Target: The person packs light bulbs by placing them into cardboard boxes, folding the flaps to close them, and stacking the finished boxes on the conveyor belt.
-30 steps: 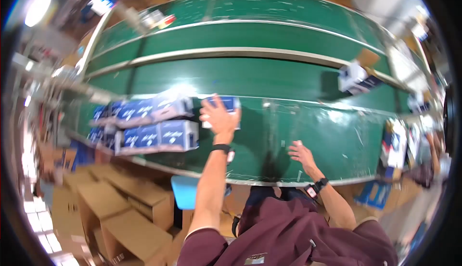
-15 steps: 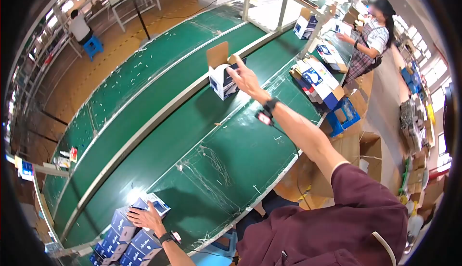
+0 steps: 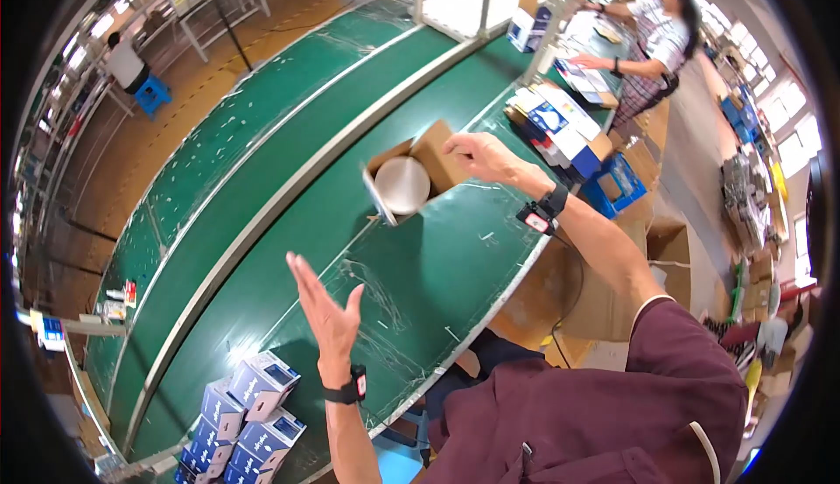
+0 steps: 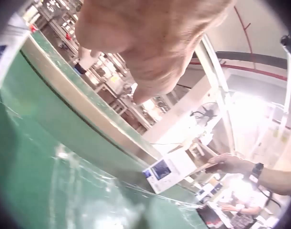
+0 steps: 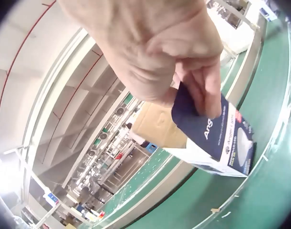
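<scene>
An open blue-and-white carton point(image 3: 378, 199) stands tilted at the middle of the green bench, a round white object point(image 3: 402, 185) inside it. My right hand point(image 3: 490, 158) pinches one raised flap point(image 5: 191, 112) of this carton between thumb and fingers. Hovering over the bench, my left hand point(image 3: 328, 318) has its fingers straight, its thumb spread and nothing in it. The left wrist view shows the same carton point(image 4: 172, 171) beyond that hand. Below the left hand sit stacked blue-and-white cartons point(image 3: 262, 383), closed, at the bench's near left end.
A raised pale rail point(image 3: 289, 182) runs along the green surface point(image 3: 306, 230). Flattened cartons point(image 3: 560, 125) lie in a pile at the right, near another person point(image 3: 656, 46). Another open carton point(image 3: 528, 24) stands farther back. Brown boxes point(image 3: 669, 252) are on the floor at right.
My left hand has come off a carton beside the stack and moved up and right. The open carton has come nearer and tipped towards me, with my right hand now on its flap.
</scene>
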Tool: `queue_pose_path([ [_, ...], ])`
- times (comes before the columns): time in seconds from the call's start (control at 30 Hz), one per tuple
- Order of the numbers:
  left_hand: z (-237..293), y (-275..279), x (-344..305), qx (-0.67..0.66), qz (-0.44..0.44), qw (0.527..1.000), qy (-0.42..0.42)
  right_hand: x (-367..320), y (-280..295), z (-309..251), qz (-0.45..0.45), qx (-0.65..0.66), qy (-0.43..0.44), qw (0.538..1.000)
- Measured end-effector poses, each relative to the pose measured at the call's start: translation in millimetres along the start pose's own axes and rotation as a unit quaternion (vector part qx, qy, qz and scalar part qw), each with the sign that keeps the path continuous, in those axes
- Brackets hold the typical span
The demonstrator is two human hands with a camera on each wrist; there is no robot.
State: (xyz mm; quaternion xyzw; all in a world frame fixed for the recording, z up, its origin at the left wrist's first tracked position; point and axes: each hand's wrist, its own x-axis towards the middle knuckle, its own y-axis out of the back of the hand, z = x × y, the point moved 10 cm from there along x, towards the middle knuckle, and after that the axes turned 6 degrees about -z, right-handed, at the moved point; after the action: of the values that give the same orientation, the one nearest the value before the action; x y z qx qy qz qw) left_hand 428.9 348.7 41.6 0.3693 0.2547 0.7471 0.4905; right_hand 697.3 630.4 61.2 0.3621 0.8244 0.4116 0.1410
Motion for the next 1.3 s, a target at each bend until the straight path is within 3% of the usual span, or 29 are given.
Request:
queue_pose_path([
  [0.07,66,-16,29,0.03,-0.046,0.995,-0.08,-16,6,-26,-0.043,0.005,0.01,0.999],
  [0.17,141,-69,36,0.102,-0.202,0.947,-0.227,-37,-32,-41,-0.09,-0.039,0.118,0.988],
  [0.2,159,-84,33,0.107,-0.218,0.932,-0.268,-46,-48,-46,-0.12,-0.053,0.148,0.98],
  [0.23,150,-115,25,0.044,-0.309,0.923,-0.227,-54,-50,-51,-0.154,-0.04,0.128,0.979],
  [0.27,145,-141,12,-0.019,-0.398,0.9,-0.178,-64,-47,-53,-0.1,-0.007,0.169,0.981],
  [0.37,150,-164,3,-0.053,-0.353,0.931,-0.073,-102,-14,-53,0.064,0.075,0.272,0.957],
  [0.47,148,-203,25,-0.119,-0.426,0.896,0.027,-153,3,-36,-0.002,0.102,0.213,0.972],
  [0.5,147,-228,34,-0.169,-0.476,0.859,0.084,-162,-11,-16,-0.047,0.016,0.187,0.981],
  [0.6,192,-266,83,-0.266,-0.532,0.8,0.082,-160,-7,38,0.0,-0.038,0.154,0.987],
  [0.63,164,-291,82,-0.394,-0.52,0.71,0.264,-150,9,45,-0.013,-0.039,0.132,0.99],
  [0.67,173,-309,100,-0.444,-0.516,0.68,0.274,-153,45,44,-0.021,-0.038,0.116,0.992],
  [0.7,182,-317,117,-0.489,-0.539,0.642,0.241,-154,49,60,0.121,-0.015,0.156,0.98],
  [0.73,155,-343,133,-0.501,-0.538,0.633,0.242,-143,53,66,0.12,-0.022,0.155,0.98],
  [0.77,156,-350,151,-0.446,-0.544,0.689,0.176,-130,44,84,0.104,-0.048,0.163,0.98],
  [0.8,171,-361,154,-0.442,-0.566,0.652,0.243,-120,43,96,0.106,-0.092,0.167,0.976],
  [0.87,148,-395,171,-0.479,-0.602,0.584,0.259,-111,55,114,0.084,-0.122,0.173,0.974],
  [1.0,159,-374,186,-0.384,-0.614,0.648,0.235,-103,44,108,0.105,-0.154,0.138,0.973],
  [1.3,133,-343,129,-0.293,-0.646,0.685,0.166,-118,-38,55,0.158,-0.213,0.081,0.961],
])
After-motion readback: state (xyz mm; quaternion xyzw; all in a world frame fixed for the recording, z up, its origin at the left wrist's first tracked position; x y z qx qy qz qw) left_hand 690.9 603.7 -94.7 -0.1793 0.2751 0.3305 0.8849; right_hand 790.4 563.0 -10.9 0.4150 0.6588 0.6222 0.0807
